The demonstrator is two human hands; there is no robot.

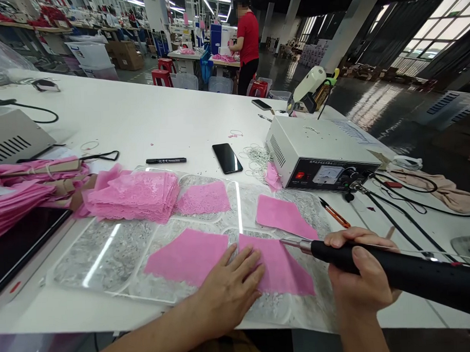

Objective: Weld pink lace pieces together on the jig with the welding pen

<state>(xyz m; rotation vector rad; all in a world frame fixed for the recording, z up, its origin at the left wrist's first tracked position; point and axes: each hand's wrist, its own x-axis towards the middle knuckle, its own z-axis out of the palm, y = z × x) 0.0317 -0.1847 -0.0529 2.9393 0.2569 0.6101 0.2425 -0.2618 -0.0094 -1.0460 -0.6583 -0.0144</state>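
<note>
My right hand (364, 274) grips a thick black handpiece (415, 270) with a slim metal tip. That tip is at the top edge of a pink fabric piece (277, 269). Spread out, my left hand (233, 284) lies on this piece's left side. To its left is another pink fabric piece (189, 254), lying flat. A third cut piece (284, 215) rests beyond the tip. All lie on a clear plastic sheet (106, 252) with rounded panels. Farther back are a lace-edged pink piece (205, 197) and a stack of pink lace pieces (131, 195).
A grey control box (319, 152) with a dial and black cables stands at the right. Nearby lie an orange-handled cutter (334, 212), a phone (226, 158) and a black marker (165, 160). Bundled pink fabric (20, 199) and a dark tablet (25, 245) occupy the left. A person (248, 39) stands beyond.
</note>
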